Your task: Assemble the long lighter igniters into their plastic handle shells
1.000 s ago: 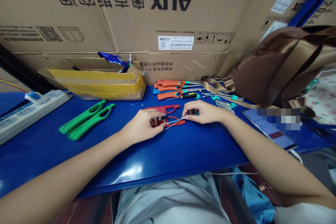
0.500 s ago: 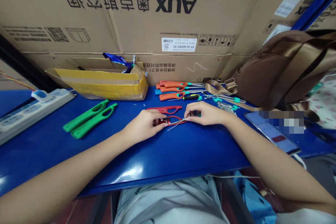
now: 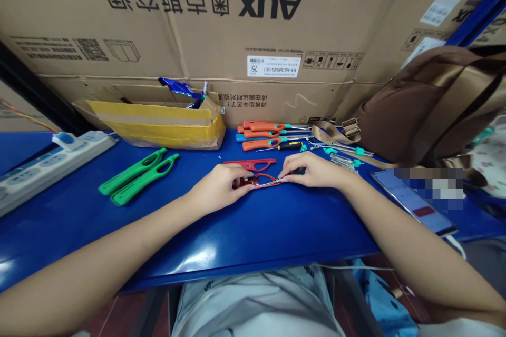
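My left hand (image 3: pixel 221 187) is closed around the left end of a red lighter shell half (image 3: pixel 265 176), which has a looped trigger opening. A thin metal piece lies along the shell's near edge. My right hand (image 3: pixel 310 169) pinches small parts at the shell's right end; its fingers hide most of them, though a bit of teal shows. Just behind, a second red shell half (image 3: pixel 259 164) rests on the blue table (image 3: pixel 253 237).
Two green shell halves (image 3: pixel 144 179) lie left, near a power strip (image 3: pixel 51 168). Behind are a yellow-taped box (image 3: pixel 158 126), orange stick lighters (image 3: pixel 261 143) and a screwdriver (image 3: pixel 290 145). Metal tubes (image 3: pixel 343 162), a phone (image 3: pixel 411 202) and a brown bag (image 3: pixel 419 100) are right.
The thin metal piece that stuck out toward me at an angle now lines up with the red shell. Both hands stay nearly in place; the view has shifted slightly.
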A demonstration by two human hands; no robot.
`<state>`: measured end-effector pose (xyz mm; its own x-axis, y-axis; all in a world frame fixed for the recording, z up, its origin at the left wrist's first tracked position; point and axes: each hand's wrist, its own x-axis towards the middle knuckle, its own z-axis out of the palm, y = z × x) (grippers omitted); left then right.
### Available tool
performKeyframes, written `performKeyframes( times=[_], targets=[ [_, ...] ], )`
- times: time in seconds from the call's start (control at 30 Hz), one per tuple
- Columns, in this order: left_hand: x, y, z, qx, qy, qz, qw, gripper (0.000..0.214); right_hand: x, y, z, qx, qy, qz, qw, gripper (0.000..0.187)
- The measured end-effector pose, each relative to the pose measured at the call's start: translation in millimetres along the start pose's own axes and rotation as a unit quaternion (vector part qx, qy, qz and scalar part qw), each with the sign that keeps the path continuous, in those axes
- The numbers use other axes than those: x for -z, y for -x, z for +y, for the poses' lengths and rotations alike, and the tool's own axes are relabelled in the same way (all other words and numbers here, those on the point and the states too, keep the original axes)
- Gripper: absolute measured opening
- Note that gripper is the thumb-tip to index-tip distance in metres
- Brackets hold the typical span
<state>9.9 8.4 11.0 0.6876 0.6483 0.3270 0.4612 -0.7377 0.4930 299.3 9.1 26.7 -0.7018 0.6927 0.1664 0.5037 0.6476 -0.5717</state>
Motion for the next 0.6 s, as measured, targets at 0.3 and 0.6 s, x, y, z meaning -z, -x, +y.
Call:
performKeyframes(
  times=[0.3, 0.6],
  targets=[
    [0.2, -0.8, -0.3, 0.012, -0.003, -0.007, 1.000, 0.022, 0.9, 0.4, -0.4, -0.007, 0.020, -0.002, 1.000, 0.024],
    [-0.6, -0.8, -1.2, 0.002, -0.001, 0.012, 1.000, 0.021, -3.8, -0.7, 1.7, -0.038, 0.028, 0.000, 0.999, 0.028]
  ],
)
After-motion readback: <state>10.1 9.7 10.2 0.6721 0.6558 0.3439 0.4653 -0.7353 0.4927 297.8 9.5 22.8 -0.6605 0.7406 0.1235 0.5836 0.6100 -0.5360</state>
